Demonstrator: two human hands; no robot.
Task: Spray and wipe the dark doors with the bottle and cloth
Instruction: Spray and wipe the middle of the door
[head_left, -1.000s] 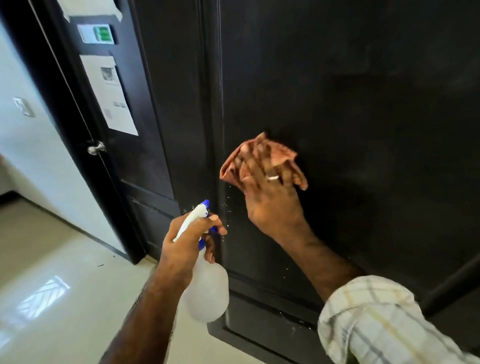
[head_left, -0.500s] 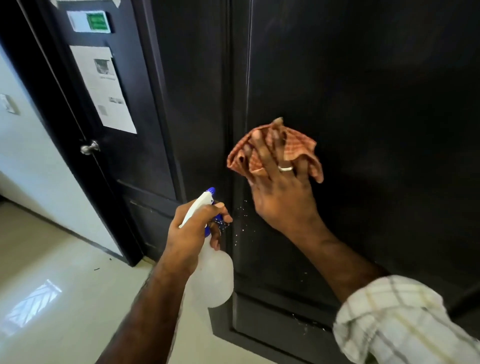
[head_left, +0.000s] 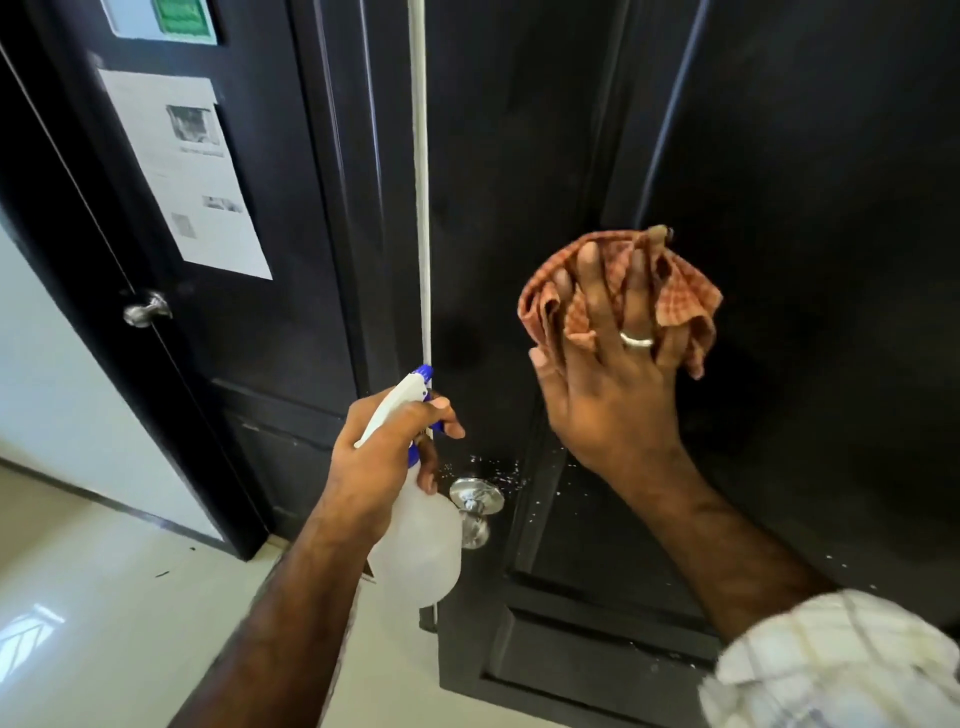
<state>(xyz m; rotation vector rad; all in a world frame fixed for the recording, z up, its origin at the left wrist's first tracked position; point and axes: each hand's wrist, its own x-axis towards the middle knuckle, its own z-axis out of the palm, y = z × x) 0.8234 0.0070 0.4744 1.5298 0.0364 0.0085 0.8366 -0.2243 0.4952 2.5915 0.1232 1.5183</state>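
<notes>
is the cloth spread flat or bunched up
Bunched up: the checked orange cloth sits in crumpled folds under the right hand, pressed to the dark door.

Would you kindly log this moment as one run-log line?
left hand: grips spray bottle | right hand: presses cloth on dark door | droplets near knob

Bottle (head_left: 415, 545) just left of knob (head_left: 475, 501), seemingly touching; cloth (head_left: 618, 296) above-right.
</notes>
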